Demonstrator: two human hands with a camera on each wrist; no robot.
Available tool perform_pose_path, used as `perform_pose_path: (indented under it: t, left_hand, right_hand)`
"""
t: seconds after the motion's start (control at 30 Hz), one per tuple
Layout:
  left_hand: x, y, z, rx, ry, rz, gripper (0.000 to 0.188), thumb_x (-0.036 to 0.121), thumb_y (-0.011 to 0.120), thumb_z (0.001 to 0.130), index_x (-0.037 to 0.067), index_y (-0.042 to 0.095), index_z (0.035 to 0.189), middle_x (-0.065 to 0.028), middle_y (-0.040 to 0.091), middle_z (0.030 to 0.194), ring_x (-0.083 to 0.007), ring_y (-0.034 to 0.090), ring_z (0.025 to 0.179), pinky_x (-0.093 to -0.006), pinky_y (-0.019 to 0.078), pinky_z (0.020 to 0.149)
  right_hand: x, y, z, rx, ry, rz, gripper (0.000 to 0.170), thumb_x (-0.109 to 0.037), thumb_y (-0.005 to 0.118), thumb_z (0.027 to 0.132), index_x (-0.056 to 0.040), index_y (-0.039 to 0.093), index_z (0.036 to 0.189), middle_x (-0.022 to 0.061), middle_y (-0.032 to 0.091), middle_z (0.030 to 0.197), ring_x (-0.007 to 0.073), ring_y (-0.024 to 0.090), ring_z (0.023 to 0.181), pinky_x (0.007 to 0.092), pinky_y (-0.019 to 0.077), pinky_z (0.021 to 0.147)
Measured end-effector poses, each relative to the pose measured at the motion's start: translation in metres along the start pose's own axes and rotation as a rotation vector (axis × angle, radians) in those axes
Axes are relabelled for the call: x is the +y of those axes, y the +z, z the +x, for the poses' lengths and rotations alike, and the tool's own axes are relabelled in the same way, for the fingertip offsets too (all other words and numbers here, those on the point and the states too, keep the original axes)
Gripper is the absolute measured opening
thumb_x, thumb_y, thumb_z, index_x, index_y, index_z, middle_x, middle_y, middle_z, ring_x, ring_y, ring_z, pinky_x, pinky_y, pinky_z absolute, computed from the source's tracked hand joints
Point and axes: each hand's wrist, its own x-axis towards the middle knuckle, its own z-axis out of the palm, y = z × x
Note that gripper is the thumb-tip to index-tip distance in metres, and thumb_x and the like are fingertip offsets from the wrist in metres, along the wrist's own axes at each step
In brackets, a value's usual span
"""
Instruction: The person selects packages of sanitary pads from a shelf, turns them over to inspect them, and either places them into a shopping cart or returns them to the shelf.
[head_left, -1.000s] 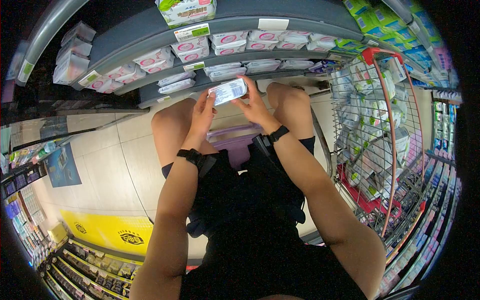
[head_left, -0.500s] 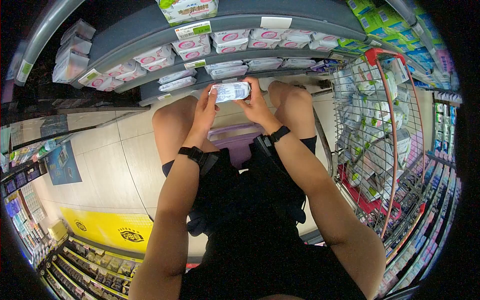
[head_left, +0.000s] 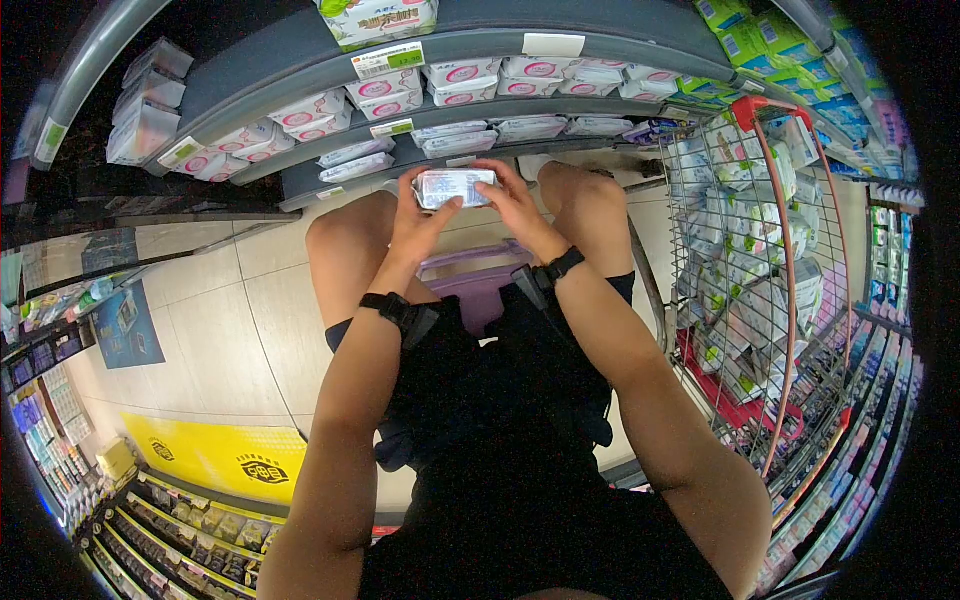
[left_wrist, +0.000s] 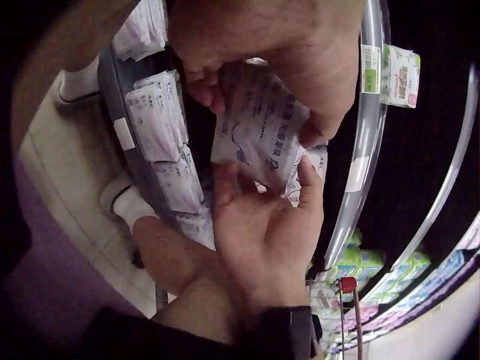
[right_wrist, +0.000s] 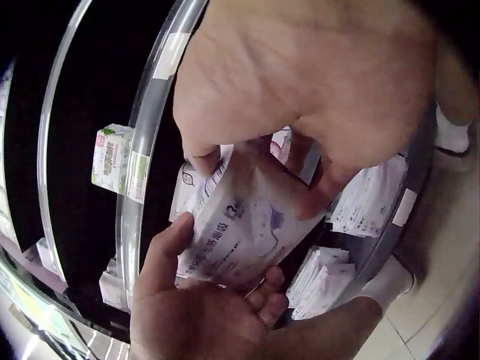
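Between both hands, over the knees, is a white plastic pack of sanitary pads [head_left: 440,188] with printed text on the side facing up. My left hand [head_left: 412,228] grips its left end, thumb along the lower edge. At the right end my right hand [head_left: 517,212] holds it with the thumb on the printed face. From the wrists, a purple drawing and lettering show on the pack's other side [right_wrist: 244,236]. The fingers of the right hand [left_wrist: 266,244] support it opposite the left hand [left_wrist: 277,37].
Ahead, shelves carry rows of similar white packs [head_left: 383,97] and a green-and-white pack [head_left: 378,22]. A wire shopping cart [head_left: 790,250] filled with packs stands at the right. A purple stool [head_left: 480,305] shows between the legs. Behind are more stocked shelves [head_left: 190,550].
The pack has turned from tilted up at its right end to level. Both thumbs have shifted onto its near face, partly covering the barcode end. The arms stay nearly in place.
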Motion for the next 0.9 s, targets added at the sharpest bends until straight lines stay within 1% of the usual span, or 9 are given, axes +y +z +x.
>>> perform_pose_path:
  t: [0.1,0.2,0.3,0.4,0.5,0.6,0.7,0.8,0.9]
  left_hand:
    - [0.006,0.002,-0.004,-0.052,-0.048,-0.097,0.071,0.000,0.076,0.079,0.009,0.035,0.135,-0.0122,0.055,0.119,-0.0200,0.058,0.109,-0.0300,0.0513,0.089]
    - [0.008,0.003,-0.005,-0.107,-0.046,-0.107,0.071,-0.002,0.076,0.078,0.012,0.035,0.135,-0.0114,0.054,0.119,-0.0201,0.059,0.108,-0.0305,0.0516,0.089]
    - [0.011,0.004,-0.008,-0.086,-0.063,-0.111,0.066,-0.002,0.075,0.079,0.012,0.038,0.132,-0.0107,0.055,0.117,-0.0193,0.058,0.106,-0.0300,0.0514,0.087]
    - [0.014,0.005,-0.010,-0.059,-0.030,-0.036,0.060,0.001,0.076,0.080,0.012,0.041,0.128,-0.0099,0.057,0.113,-0.0182,0.058,0.104,-0.0293,0.0509,0.085]
    - [0.020,0.003,-0.012,-0.046,-0.093,-0.043,0.055,0.002,0.075,0.082,0.014,0.042,0.125,-0.0086,0.058,0.110,-0.0173,0.058,0.102,-0.0288,0.0502,0.084]
    - [0.024,0.005,-0.014,-0.068,-0.071,-0.096,0.051,0.002,0.074,0.084,0.015,0.045,0.123,-0.0071,0.058,0.111,-0.0167,0.058,0.101,-0.0283,0.0500,0.085]
    - [0.026,0.004,-0.015,-0.120,-0.135,-0.135,0.046,0.000,0.073,0.084,0.016,0.049,0.120,-0.0055,0.059,0.112,-0.0158,0.057,0.102,-0.0282,0.0499,0.085]
    - [0.031,0.005,-0.017,-0.114,-0.145,-0.078,0.038,0.003,0.072,0.086,0.016,0.053,0.116,-0.0043,0.059,0.112,-0.0151,0.057,0.102,-0.0274,0.0494,0.084]
    - [0.019,0.000,-0.012,-0.080,-0.199,-0.192,0.029,0.006,0.070,0.088,0.014,0.056,0.112,-0.0029,0.059,0.107,-0.0142,0.057,0.098,-0.0260,0.0479,0.081]
  right_hand:
    - [0.009,-0.003,0.004,-0.002,0.006,0.024,0.043,-0.017,0.066,0.090,-0.0079,0.055,0.131,0.0054,0.059,0.123,0.0163,0.053,0.115,0.0304,0.0454,0.095]
    - [0.005,-0.004,0.002,-0.095,0.008,0.086,0.043,-0.015,0.067,0.088,-0.0087,0.057,0.129,0.0043,0.059,0.124,0.0159,0.051,0.119,0.0311,0.0399,0.101]
    - [-0.001,-0.003,0.001,-0.101,0.009,0.074,0.039,-0.016,0.068,0.088,-0.0089,0.061,0.125,0.0037,0.060,0.124,0.0154,0.051,0.119,0.0301,0.0397,0.102]
    - [-0.005,-0.004,0.000,-0.147,-0.009,0.019,0.035,-0.015,0.070,0.087,-0.0082,0.064,0.120,0.0040,0.062,0.121,0.0161,0.054,0.117,0.0302,0.0404,0.101]
    - [-0.003,-0.005,-0.001,-0.157,-0.042,0.018,0.026,-0.014,0.071,0.086,-0.0073,0.069,0.111,0.0046,0.064,0.115,0.0168,0.056,0.111,0.0300,0.0415,0.099]
    - [0.005,-0.011,0.001,-0.205,-0.024,0.039,0.021,-0.013,0.072,0.085,-0.0065,0.071,0.105,0.0048,0.065,0.108,0.0174,0.058,0.106,0.0302,0.0427,0.095]
    - [0.004,-0.016,0.002,-0.268,-0.111,-0.085,0.016,-0.013,0.072,0.084,-0.0055,0.071,0.099,0.0050,0.065,0.103,0.0180,0.058,0.103,0.0309,0.0432,0.091]
    - [0.002,-0.016,0.002,-0.268,-0.146,-0.173,0.013,-0.012,0.072,0.084,-0.0053,0.069,0.095,0.0052,0.064,0.101,0.0188,0.058,0.101,0.0316,0.0431,0.090]
    - [-0.002,-0.014,-0.002,-0.283,-0.120,-0.260,0.011,-0.012,0.072,0.083,-0.0056,0.068,0.091,0.0049,0.064,0.103,0.0184,0.057,0.104,0.0313,0.0426,0.092]
